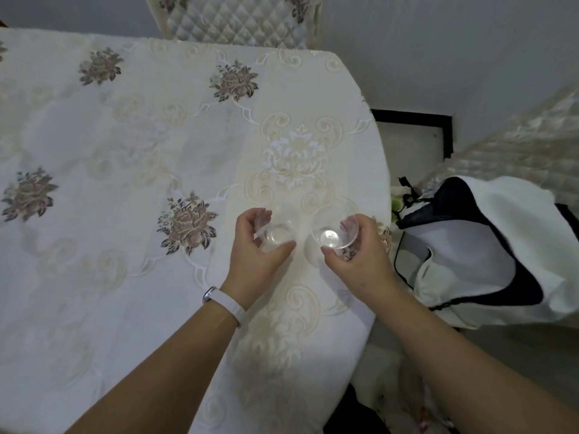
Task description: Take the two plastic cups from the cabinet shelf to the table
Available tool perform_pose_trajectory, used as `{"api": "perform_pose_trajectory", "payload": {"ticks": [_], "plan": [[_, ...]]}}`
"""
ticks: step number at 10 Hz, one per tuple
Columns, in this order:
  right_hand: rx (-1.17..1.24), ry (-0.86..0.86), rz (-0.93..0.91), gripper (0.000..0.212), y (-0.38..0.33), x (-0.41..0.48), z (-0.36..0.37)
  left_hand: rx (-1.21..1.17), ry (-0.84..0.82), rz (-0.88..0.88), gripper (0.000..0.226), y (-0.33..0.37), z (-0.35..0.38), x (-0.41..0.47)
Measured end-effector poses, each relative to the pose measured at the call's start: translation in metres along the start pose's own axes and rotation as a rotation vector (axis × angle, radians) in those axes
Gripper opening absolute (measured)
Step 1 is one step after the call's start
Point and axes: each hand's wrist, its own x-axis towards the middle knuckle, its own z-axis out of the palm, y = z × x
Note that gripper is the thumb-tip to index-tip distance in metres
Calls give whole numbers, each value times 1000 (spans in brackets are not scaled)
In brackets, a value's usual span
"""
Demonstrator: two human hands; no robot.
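Two clear plastic cups stand side by side near the right end of the table (pixel 125 136), which is covered by a cream floral cloth. My left hand (pixel 253 255) curls around the left cup (pixel 279 234), thumb in front and fingers behind. My right hand (pixel 360 255) wraps the right cup (pixel 332 235) the same way. Both cups are upright and look down on the cloth or just above it; whether they touch it I cannot tell. A white band sits on my left wrist.
A quilted chair back (pixel 233 17) stands at the table's far side. To the right, off the table's edge, a white and navy bag (pixel 488 245) lies on another seat. The table's right edge runs close beside the right cup.
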Motion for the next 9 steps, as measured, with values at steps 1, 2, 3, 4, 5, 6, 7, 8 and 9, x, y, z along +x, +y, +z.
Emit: {"api": "perform_pose_trajectory", "payload": {"ticks": [1,2,3,4,5,6,7,8,9], "plan": [[23,14,14,52,1,1,3,-4,5,5,61,-4,1,2],[24,27,28,53,3,2,5,3,6,19,63,-6,2,5],[-14,38,24,55,4,2,6,24,2,31,69,-9,3,8],[-24,17,17,61,4,2,6,41,-4,37,74,-12,3,10],[-26,-6,34,74,5,2,6,46,-14,31,76,-14,3,10],[-59,-48,37,84,4,3,5,63,-33,30,81,-14,1,10],[-131,-70,30,88,2,2,0,90,-59,4,87,-14,-6,6],[-182,-77,4,81,-2,-3,-7,117,-50,2,88,-12,-17,-1],[-205,-78,3,66,-10,-12,-22,182,-19,21,85,-5,-29,-15]]}}
